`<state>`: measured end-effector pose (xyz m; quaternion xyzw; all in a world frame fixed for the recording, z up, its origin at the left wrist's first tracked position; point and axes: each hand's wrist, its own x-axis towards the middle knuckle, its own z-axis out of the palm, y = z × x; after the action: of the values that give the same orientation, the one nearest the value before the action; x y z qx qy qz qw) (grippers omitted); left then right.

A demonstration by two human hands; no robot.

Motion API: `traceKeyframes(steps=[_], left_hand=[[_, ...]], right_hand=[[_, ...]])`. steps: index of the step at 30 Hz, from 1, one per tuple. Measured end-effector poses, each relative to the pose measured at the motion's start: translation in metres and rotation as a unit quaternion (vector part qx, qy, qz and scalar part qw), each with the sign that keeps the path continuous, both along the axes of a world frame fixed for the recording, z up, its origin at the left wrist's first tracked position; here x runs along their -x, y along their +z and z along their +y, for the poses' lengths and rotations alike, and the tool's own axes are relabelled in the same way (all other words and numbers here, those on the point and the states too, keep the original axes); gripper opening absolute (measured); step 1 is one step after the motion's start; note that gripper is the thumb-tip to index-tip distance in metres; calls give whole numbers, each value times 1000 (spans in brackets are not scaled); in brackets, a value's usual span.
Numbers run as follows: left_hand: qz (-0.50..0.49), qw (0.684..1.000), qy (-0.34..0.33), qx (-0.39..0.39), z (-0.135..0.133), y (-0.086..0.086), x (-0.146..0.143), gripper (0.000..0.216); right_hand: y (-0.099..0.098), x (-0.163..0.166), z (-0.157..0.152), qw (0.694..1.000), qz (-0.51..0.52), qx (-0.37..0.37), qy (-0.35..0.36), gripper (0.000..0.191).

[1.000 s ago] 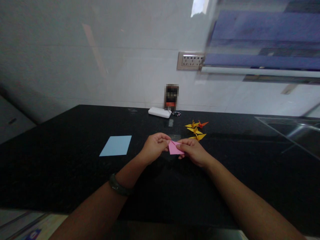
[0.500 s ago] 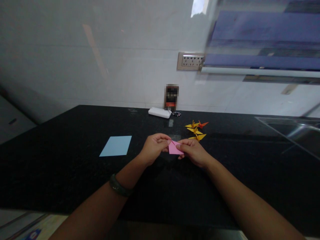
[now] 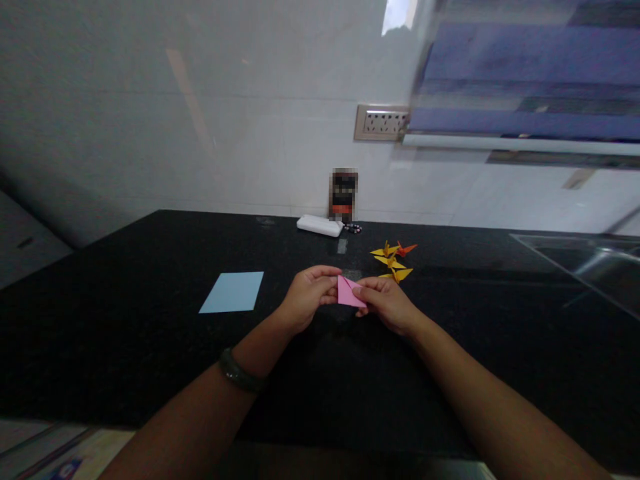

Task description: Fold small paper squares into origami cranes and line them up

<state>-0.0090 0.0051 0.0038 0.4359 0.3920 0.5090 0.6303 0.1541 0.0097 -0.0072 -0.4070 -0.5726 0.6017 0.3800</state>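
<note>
A small folded piece of pink origami paper (image 3: 349, 293) is held up between my two hands above the dark counter, a diagonal fold line running across its upper part. On its right corner my right hand (image 3: 387, 303) pinches it, thumb on top and fingers underneath. My left hand (image 3: 311, 293) is at the paper's left edge with curled fingers, the index fingertip by the top corner; how firmly it grips there is partly hidden. A light blue square sheet (image 3: 233, 292) lies flat to the left. Several yellow paper cranes (image 3: 390, 261) and an orange-red paper crane (image 3: 405, 249) sit just beyond my right hand.
Against the tiled wall stands a blurred-out upright object (image 3: 343, 193), with a white oblong case (image 3: 320, 225) and a beaded strap (image 3: 353, 228) by it. A sink (image 3: 600, 263) is set into the black counter (image 3: 150, 347) at right. Above is a wall socket (image 3: 383, 123).
My left thumb has drawn back slightly from the pink paper, showing more of its left edge. The paper has tilted a little. My right hand keeps its pinch.
</note>
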Motion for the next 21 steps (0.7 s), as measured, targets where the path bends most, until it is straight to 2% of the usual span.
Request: traceKeyframes(steps=[8,17,21], left_hand=[[71,997,27,10,1,-1,-1,24],[92,996,-2,6,2,-5,1,24],[98,995,8,-1,2,-6,1,19]], right_hand=[[1,1,-2,990,-112,-86,14,24],[1,0,-2,986,-132,-100,28,26],[-1,1,-2,990,-120,-74,27,23]])
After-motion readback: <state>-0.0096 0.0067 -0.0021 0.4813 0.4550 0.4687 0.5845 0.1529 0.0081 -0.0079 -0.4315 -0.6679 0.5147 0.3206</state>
